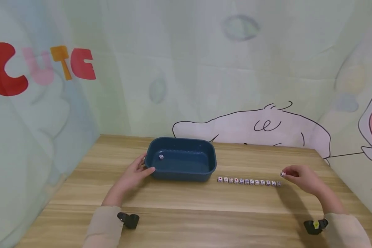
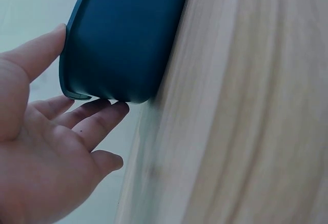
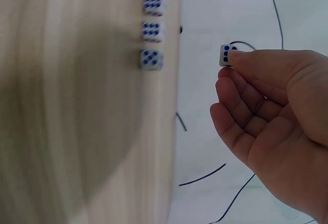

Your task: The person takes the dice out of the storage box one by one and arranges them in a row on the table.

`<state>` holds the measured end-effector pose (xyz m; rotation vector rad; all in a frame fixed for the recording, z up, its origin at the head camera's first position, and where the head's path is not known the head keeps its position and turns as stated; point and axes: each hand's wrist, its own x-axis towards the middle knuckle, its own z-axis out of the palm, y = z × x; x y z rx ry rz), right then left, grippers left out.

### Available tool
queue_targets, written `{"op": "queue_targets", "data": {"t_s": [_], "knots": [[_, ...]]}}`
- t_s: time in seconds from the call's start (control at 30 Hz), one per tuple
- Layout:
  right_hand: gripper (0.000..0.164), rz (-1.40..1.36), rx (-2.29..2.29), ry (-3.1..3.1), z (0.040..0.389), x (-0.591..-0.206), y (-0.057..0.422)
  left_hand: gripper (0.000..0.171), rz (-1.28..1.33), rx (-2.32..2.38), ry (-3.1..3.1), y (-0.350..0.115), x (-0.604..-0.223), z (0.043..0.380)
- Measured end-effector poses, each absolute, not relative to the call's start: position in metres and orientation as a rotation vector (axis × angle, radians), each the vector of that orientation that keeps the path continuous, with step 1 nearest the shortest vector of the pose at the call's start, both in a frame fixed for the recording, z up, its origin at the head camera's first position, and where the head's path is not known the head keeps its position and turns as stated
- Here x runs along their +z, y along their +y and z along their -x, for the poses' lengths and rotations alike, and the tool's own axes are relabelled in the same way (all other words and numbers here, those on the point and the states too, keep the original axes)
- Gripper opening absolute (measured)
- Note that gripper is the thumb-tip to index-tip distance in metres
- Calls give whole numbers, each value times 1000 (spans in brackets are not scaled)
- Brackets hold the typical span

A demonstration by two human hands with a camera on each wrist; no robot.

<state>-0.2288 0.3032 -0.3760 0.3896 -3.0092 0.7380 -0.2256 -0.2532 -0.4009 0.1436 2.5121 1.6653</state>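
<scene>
My left hand (image 1: pixel 135 175) rests against the left end of a dark blue rectangular tub (image 1: pixel 181 176). In the left wrist view the thumb (image 2: pixel 43 52) touches the tub's rim and the loosely spread fingertips meet its outer end wall. One white die (image 1: pixel 161 157) lies inside the tub, toward its left end. To the right, my right hand (image 1: pixel 305 179) pinches a white die with blue dots (image 3: pixel 225 55) between thumb and forefinger, raised off the table. Just left of that hand ends a straight row of several small dice (image 1: pixel 251 182), the last showing five dots (image 3: pixel 151 59).
A wood-grain table (image 1: pixel 204 213) carries everything. Behind and at the sides hangs a printed cloth (image 1: pixel 186 86) with cartoon drawings and coloured letters. Black wrist devices (image 1: pixel 128 220) sit at both sleeves. The row of dice starts close to the tub's right front corner.
</scene>
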Motion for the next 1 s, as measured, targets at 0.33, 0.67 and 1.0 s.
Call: {"op": "queue_targets", "data": {"t_s": [0.33,0.67,1.0], "knots": [[16,-322,675,-3053,227,-398,320,83,-158,1678,2502,-256,-405,227],[8,-323,632,-3055,230,-411,324,79,-154,1667,2515,-255,-404,226],[12,-359,648,-3063,233,-410,321,79,-156,1675,2507,-255,-403,225]]}}
